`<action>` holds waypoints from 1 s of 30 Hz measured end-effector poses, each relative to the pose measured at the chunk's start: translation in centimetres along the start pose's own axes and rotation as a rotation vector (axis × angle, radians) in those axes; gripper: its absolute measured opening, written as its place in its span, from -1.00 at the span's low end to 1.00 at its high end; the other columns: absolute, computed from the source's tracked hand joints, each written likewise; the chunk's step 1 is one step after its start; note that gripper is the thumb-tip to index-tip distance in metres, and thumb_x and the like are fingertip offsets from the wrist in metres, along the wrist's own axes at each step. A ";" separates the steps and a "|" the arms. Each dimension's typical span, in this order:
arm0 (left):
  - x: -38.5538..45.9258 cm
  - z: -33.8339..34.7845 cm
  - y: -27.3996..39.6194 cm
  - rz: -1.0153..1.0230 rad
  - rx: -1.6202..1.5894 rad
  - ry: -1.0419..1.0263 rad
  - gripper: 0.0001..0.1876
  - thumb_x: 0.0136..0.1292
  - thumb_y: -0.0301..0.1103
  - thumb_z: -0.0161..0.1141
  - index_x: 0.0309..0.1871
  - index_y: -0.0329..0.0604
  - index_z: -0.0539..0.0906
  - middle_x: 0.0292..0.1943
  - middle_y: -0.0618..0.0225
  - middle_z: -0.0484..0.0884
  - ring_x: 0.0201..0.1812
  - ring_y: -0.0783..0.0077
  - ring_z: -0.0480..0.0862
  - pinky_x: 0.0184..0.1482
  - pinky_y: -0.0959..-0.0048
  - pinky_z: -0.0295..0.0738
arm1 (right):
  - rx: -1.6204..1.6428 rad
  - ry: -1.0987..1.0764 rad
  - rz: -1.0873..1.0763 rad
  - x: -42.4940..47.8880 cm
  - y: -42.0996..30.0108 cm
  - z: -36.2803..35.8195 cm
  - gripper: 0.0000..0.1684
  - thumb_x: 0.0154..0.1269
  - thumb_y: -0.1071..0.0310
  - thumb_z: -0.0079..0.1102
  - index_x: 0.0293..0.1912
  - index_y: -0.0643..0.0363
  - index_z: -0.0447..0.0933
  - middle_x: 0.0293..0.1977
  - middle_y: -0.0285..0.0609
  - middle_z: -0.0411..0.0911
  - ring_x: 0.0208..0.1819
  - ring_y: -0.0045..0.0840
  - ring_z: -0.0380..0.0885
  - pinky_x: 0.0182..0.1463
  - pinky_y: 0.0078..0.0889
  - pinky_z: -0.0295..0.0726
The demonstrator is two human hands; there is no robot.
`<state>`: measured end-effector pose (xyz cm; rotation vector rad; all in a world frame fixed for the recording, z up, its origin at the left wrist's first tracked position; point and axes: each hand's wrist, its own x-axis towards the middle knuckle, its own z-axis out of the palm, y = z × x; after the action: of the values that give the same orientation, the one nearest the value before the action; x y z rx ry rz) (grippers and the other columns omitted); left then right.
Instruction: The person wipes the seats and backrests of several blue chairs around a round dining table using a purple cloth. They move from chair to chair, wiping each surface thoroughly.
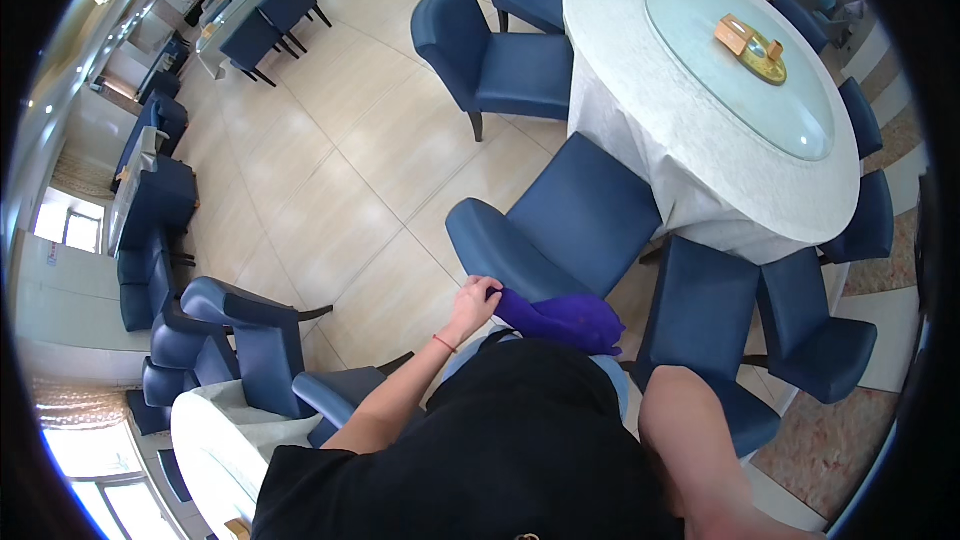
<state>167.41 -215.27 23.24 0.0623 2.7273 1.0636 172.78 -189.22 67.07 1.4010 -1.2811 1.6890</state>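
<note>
My left hand (476, 306) pinches one end of a purple cloth (570, 322), with a red cord around the wrist. The rest of the cloth lies bunched across my front at the waist, beside the backrest of a blue upholstered chair (585, 210). That chair stands right before me, its seat turned towards a round table. Of my right side only the bent arm (686, 420) shows, above another blue chair (701, 307); the hand itself is out of view.
A round table (615, 90) with a white tablecloth carries a glass turntable (697, 67), on which sit a wooden box (733, 34) and a yellow-green tray (765, 64). More blue chairs (517, 75) surround it. Behind me on the left are a second white-covered table (217, 435) and chairs (262, 345).
</note>
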 end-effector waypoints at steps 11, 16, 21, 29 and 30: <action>-1.2 -0.2 1.1 -0.019 0.012 0.017 -0.81 0.35 -0.32 0.38 -0.01 -0.06 0.79 0.07 0.06 0.69 0.05 -0.01 0.74 0.14 0.14 0.67 | 0.005 -0.081 -0.082 1.0 1.0 0.2 -0.86 0.47 0.45 0.24 -0.05 0.25 0.67 -0.18 -0.09 0.66 -0.20 -0.34 0.65 -0.10 -0.38 0.62; -0.7 0.6 0.8 0.005 0.012 0.047 -0.81 0.34 -0.33 0.37 -0.02 -0.08 0.78 0.07 0.04 0.68 0.09 -0.07 0.73 0.17 0.09 0.66 | -0.038 -0.114 -0.157 1.3 0.7 0.0 -0.86 0.47 0.45 0.25 -0.04 0.25 0.66 -0.18 -0.09 0.66 -0.21 -0.33 0.64 -0.11 -0.38 0.61; -0.6 1.3 -2.1 0.053 0.026 0.110 -0.79 0.29 -0.35 0.39 -0.03 -0.10 0.79 0.00 0.05 0.73 0.04 -0.03 0.75 0.14 0.10 0.68 | -0.122 -0.088 -0.258 0.3 -0.5 -0.4 -0.86 0.46 0.45 0.25 -0.04 0.25 0.66 -0.18 -0.09 0.65 -0.22 -0.33 0.64 -0.12 -0.37 0.61; -2.4 0.0 -1.3 0.048 0.071 0.111 -0.55 0.14 -0.40 0.55 0.12 -0.15 0.69 0.09 0.06 0.66 0.05 -0.06 0.74 0.10 0.09 0.70 | -0.574 0.043 0.095 -9.3 1.9 -3.2 -0.85 0.45 0.44 0.25 -0.04 0.24 0.64 -0.19 -0.08 0.64 -0.23 -0.32 0.63 -0.14 -0.36 0.60; -2.8 0.5 -0.8 0.053 0.068 0.109 -0.51 0.14 -0.38 0.56 0.14 -0.16 0.66 0.11 0.05 0.64 0.06 -0.09 0.73 0.09 0.07 0.69 | -0.638 -0.013 0.357 -12.0 4.8 -3.5 -0.85 0.45 0.44 0.25 -0.04 0.24 0.64 -0.19 -0.08 0.64 -0.23 -0.32 0.62 -0.14 -0.36 0.60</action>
<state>170.29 -215.85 22.83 0.0902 2.8747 1.0162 170.45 -186.19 54.29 0.8376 -1.9425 1.2865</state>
